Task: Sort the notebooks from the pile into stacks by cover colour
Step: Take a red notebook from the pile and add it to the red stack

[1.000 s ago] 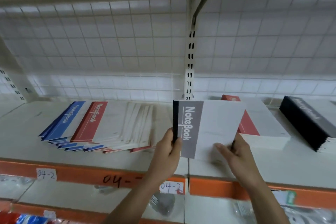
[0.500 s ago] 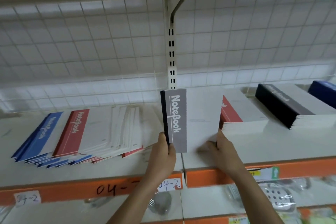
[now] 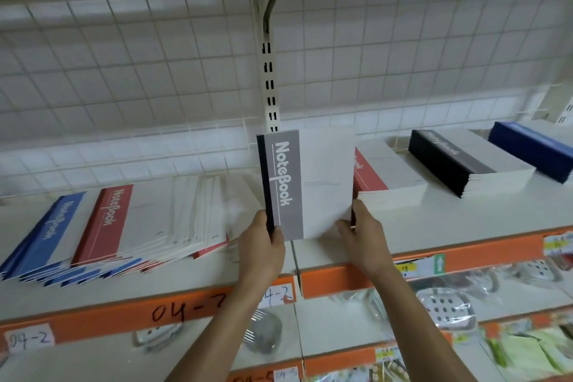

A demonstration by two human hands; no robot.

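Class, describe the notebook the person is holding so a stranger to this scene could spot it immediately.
Find the white shelf with the orange front edge, then the slotted post above its middle. Just below it, the left hand and right hand hold one notebook. It alone stands upright, grey title band facing out; the other notebooks lie flat.

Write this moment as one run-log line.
held: grey notebook, upright | left hand: grips spine | right hand: holds right edge | black stack: to its right
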